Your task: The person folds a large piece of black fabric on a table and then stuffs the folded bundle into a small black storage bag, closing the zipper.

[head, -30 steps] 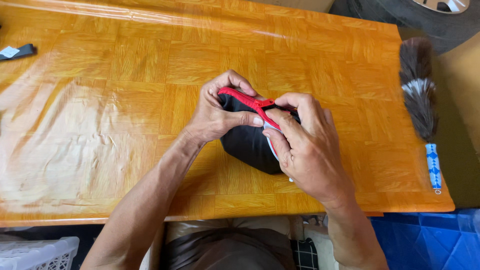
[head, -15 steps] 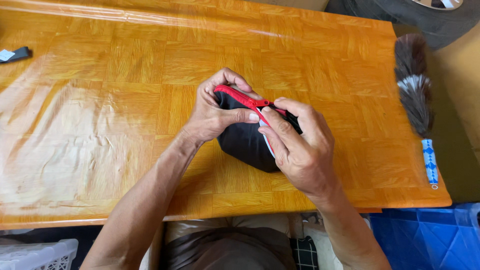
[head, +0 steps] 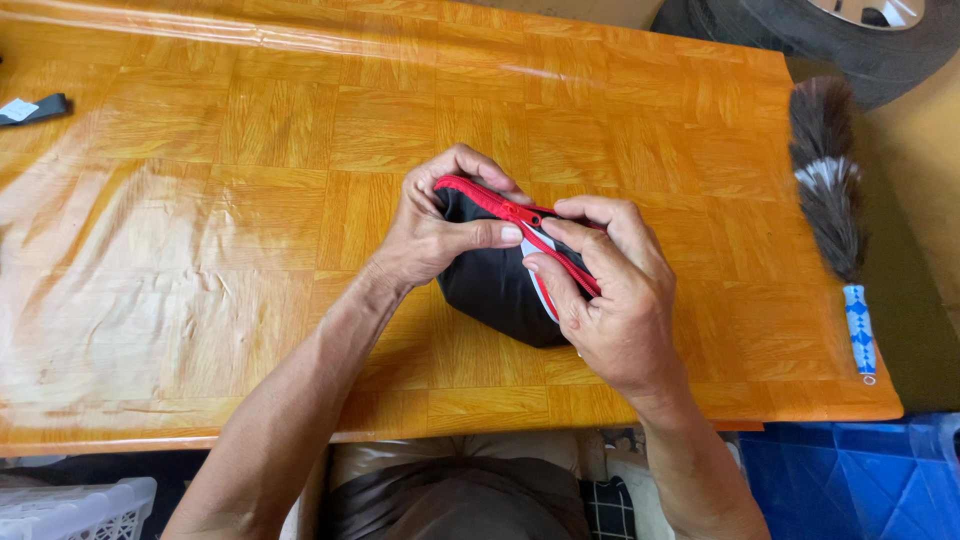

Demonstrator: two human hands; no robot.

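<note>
Black pouch w/ red zipper is sitting mid-table on the orange wooden table, betw. both hands; left hand is clamping the pouch's upper-left end, thumb pressing across the fabric; right hand is pinching narrow at the zipper pull, fingertips closing on it. Risk, imo: fabric or white lining by the teeth snagging in the slider if the pull is angling sideways; left grip slackening would be letting the pouch bunch. Feather duster is lying well apart at the right edge.
</note>
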